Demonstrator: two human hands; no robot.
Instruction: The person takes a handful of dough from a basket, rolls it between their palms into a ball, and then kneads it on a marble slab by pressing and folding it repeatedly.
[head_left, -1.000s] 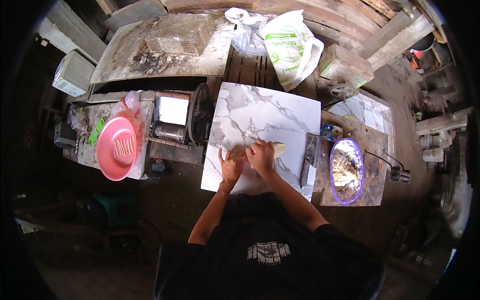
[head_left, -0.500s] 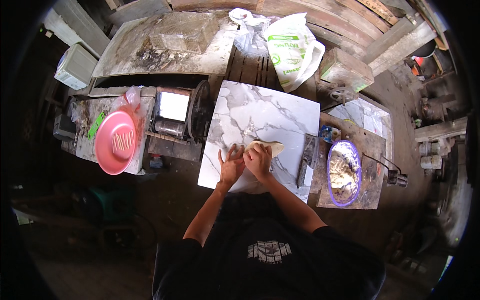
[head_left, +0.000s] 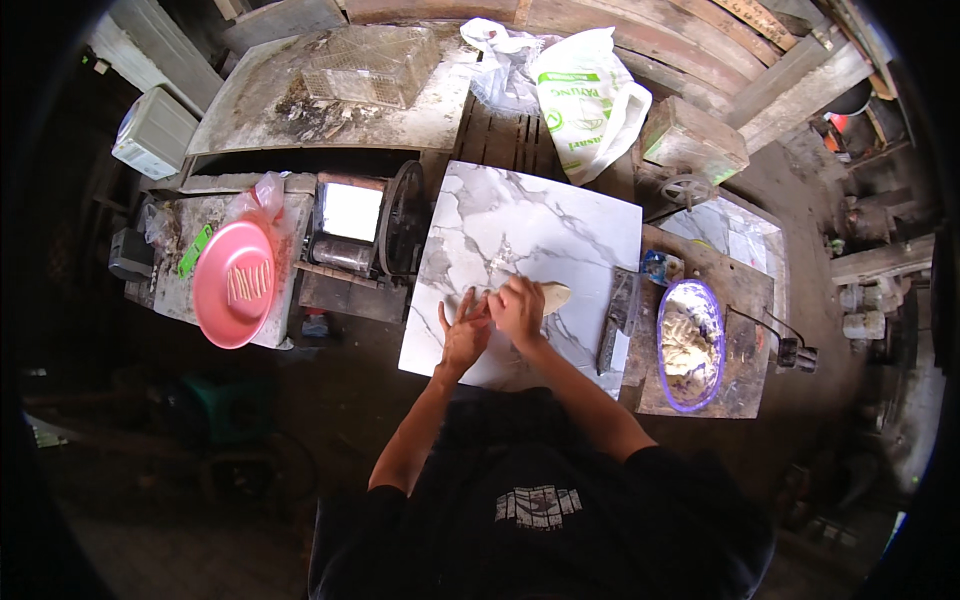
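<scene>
A pale strip of dough (head_left: pixel 553 295) lies on a white marbled slab (head_left: pixel 560 225). My right hand (head_left: pixel 517 308) presses down on the dough's left part, fingers curled over it. Just to its left, my left hand (head_left: pixel 465 330) lies flat on the slab with fingers spread, touching the dough's near end. Most of the dough is hidden under both hands.
A purple-rimmed oval basin of pale dough pieces (head_left: pixel 688 343) sits right of the slab, with a dark flat tool (head_left: pixel 614 325) between them. A hand-cranked roller machine (head_left: pixel 365 230) and a pink plate (head_left: pixel 234 284) stand left. A white plastic sack (head_left: pixel 585 100) lies behind.
Both hands have slid a little farther up the slab over the dough, and the dough's right end now sticks out beyond my right hand.
</scene>
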